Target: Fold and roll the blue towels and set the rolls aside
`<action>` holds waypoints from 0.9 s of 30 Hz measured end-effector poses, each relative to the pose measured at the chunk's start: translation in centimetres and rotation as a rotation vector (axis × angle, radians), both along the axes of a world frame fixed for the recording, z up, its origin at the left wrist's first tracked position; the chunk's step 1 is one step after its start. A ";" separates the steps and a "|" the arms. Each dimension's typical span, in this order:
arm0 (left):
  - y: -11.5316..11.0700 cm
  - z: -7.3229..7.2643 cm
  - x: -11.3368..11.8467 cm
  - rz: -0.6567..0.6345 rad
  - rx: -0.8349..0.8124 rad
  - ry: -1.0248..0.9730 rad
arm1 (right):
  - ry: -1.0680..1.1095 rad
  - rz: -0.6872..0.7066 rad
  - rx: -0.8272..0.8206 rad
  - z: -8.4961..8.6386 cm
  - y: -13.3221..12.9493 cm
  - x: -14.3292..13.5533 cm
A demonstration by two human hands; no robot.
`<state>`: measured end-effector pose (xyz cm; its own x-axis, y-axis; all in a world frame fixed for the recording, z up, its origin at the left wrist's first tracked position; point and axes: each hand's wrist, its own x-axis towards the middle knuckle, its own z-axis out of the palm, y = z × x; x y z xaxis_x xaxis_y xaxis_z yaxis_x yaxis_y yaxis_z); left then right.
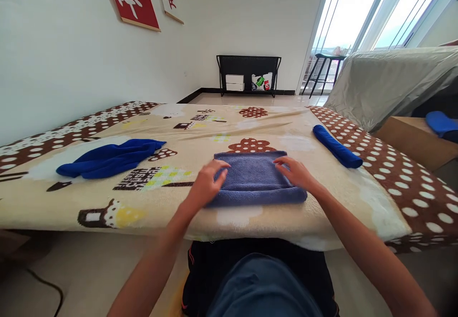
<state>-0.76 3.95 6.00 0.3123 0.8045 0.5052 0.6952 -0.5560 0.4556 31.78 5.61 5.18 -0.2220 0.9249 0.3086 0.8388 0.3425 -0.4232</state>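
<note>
A greyish-blue towel (pixel 252 171) lies in front of me on the bed, its near edge rolled into a thick band and the rest flat. My left hand (pixel 211 179) is over the towel's left side, thumb and forefinger apart, with nothing seen between them. Over the right side, my right hand (pixel 294 171) points its slightly parted fingers inward; whether the fingertips touch the cloth I cannot tell. To the right lies a rolled bright-blue towel (pixel 336 146). A crumpled bright-blue cloth (pixel 110 159) rests off to the left.
A beige patterned blanket (pixel 200 140) with brown dotted borders covers the bed. Beyond it stands a black shelf (pixel 248 68) against the wall. At the right are an open cardboard box (pixel 408 138), a grey-covered piece of furniture (pixel 390 78) and a dark stool (pixel 327 71).
</note>
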 end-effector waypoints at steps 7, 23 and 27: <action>-5.6 -3.1 5.5 -0.239 0.013 0.430 | -0.122 0.518 0.024 -1.6 -6.2 -4.1; -8.3 -5.0 -3.8 0.129 0.233 0.453 | -0.289 0.197 0.248 -4.6 -9.2 3.5; -8.4 -4.9 -2.3 0.012 0.204 0.459 | -0.280 0.215 0.299 -4.9 -9.7 1.9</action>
